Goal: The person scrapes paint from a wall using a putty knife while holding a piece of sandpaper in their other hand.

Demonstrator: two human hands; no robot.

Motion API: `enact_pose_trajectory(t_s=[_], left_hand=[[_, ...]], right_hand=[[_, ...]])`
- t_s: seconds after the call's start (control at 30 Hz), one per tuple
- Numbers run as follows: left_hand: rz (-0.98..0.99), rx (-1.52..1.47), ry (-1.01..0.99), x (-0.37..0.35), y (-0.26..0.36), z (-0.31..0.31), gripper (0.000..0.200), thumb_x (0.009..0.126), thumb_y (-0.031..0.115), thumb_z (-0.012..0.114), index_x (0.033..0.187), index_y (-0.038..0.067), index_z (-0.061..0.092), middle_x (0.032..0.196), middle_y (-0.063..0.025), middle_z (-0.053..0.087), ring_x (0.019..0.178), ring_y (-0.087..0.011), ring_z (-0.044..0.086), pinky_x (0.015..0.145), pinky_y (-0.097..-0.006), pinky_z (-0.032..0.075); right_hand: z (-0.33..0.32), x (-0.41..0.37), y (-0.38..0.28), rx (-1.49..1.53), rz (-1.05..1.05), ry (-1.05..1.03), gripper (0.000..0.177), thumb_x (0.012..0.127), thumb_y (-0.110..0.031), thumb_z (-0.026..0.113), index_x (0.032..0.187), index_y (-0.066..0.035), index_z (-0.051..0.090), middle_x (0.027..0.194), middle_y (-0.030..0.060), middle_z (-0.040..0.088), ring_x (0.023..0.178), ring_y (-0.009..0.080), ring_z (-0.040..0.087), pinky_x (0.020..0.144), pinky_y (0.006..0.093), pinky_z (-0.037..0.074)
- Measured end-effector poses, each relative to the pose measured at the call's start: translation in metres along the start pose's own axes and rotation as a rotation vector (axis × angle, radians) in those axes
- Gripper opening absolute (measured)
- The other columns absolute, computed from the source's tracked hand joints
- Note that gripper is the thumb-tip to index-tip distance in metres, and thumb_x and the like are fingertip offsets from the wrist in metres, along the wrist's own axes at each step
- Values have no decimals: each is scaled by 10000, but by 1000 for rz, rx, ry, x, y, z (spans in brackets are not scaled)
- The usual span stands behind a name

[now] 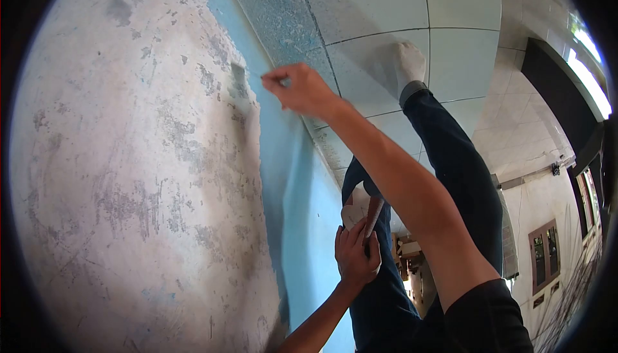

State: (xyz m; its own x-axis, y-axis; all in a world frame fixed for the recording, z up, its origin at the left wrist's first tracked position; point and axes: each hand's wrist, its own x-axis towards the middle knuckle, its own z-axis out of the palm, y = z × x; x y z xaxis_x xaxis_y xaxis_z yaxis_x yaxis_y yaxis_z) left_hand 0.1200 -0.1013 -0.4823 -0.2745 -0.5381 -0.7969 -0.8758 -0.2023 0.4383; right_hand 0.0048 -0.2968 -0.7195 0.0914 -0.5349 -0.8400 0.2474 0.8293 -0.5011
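My right hand (pixel 301 88) is raised at the edge of the wall's blue painted band (pixel 248 57). Its fingers are curled in a pinch, and whatever sits between them is too small and blurred to name. Low in front of my legs, my left hand (pixel 358 256) is closed around a pale flat piece with a brown strip along it (pixel 362 210). What kind of thing this is, I cannot make out. To the left spreads a patchy, scraped wall surface (pixel 148 160), whitish with grey spots, meeting the blue paint along a ragged edge.
Pale tiles (pixel 380 5) cover the floor, with blue-grey dust (pixel 277 18) along the wall's foot. My legs in dark jeans (pixel 460 160) reach across it, one dusty foot (pixel 409 63) on the tiles. Far right are a brown-framed window (pixel 544 256) and a dark panel (pixel 560 95).
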Motion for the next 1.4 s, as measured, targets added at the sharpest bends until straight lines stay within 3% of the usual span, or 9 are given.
enact_pose_trajectory(t_s=[0.23,0.43,0.63,0.73,0.87,1.07,1.17,1.27,1.4], left_hand=[[-59,-46,0,-1,5,-4,302,896,77,648,1171,-47,659,1118,-189,677,1031,-396,631,1008,-490,444],[9,-2,8,-5,-4,1,307,896,77,644,1178,-43,667,1135,-180,672,1031,-384,636,1019,-508,434],[-28,7,-11,-3,1,-3,304,898,75,635,1180,-35,666,1128,-186,670,1032,-385,635,1035,-523,424],[-14,5,3,-3,-1,-1,301,894,73,637,1175,-32,659,1112,-190,669,1017,-392,632,1006,-514,440],[-92,-29,-40,-5,0,1,339,890,123,653,1210,14,671,1229,-123,671,1086,-348,624,1094,-565,381],[-45,3,-48,-7,-4,1,348,891,125,653,1215,-1,669,1225,-142,668,1088,-368,622,1089,-569,383],[-4,48,-11,-4,-2,0,322,887,63,647,1198,-19,659,1126,-180,671,1058,-409,628,999,-498,462],[-25,8,5,2,4,-4,334,897,67,643,1220,-18,660,1133,-172,674,1072,-405,628,1014,-496,459],[-41,19,-38,-4,-1,-2,332,901,70,638,1222,-12,662,1133,-174,675,1078,-393,631,1027,-486,452]], right_hand=[[44,-46,23,-142,-362,211,314,926,-114,660,1233,-59,691,1048,202,727,943,360,714,803,418,553],[41,-50,11,-220,-184,235,331,904,-72,683,1235,-70,685,1038,185,728,940,348,710,829,422,554],[39,-48,26,-231,-363,292,229,910,-113,673,1127,-88,742,1036,141,714,933,358,689,803,465,557],[27,-35,19,-357,-379,256,241,911,-113,693,1140,-57,745,1000,156,728,829,337,705,744,419,563],[29,-36,14,-356,-340,264,226,921,-116,666,1118,-43,749,999,161,717,846,361,694,756,452,562],[49,-15,17,-424,-223,265,235,958,-139,586,1060,2,744,994,219,700,860,403,705,794,483,579],[32,-1,10,-319,-139,180,236,926,-146,623,1070,-17,757,1012,227,726,899,391,712,825,471,582],[28,-22,14,-157,-252,240,202,882,-123,663,1017,-32,783,842,193,740,767,381,712,749,431,571],[32,-14,8,-249,-191,249,193,881,-109,659,1010,-30,778,825,196,731,757,376,711,740,426,566]])
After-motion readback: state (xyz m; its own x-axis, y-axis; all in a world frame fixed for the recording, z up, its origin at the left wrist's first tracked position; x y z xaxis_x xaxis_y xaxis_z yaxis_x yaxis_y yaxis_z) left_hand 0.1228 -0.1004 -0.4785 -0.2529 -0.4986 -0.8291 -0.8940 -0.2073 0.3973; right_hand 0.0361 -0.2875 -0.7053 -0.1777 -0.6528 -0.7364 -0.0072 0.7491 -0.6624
